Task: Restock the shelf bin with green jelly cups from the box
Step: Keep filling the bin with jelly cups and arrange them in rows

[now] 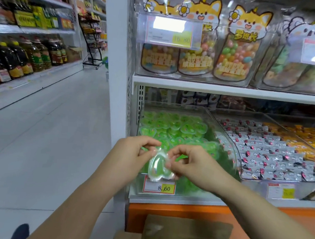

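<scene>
Pale glossy floor [54,140], white shelf [229,90] (orange base [165,211]), oil bottles [32,54] lining left aisle

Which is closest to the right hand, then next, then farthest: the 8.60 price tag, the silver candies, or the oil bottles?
From the right hand:
1. 8.60 price tag, just below it.
2. silver candies, next bin to the right.
3. oil bottles, far left across the aisle.

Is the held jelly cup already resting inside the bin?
No, the left hand and right hand pinch the jelly cup in the air in front of the bin.
</scene>
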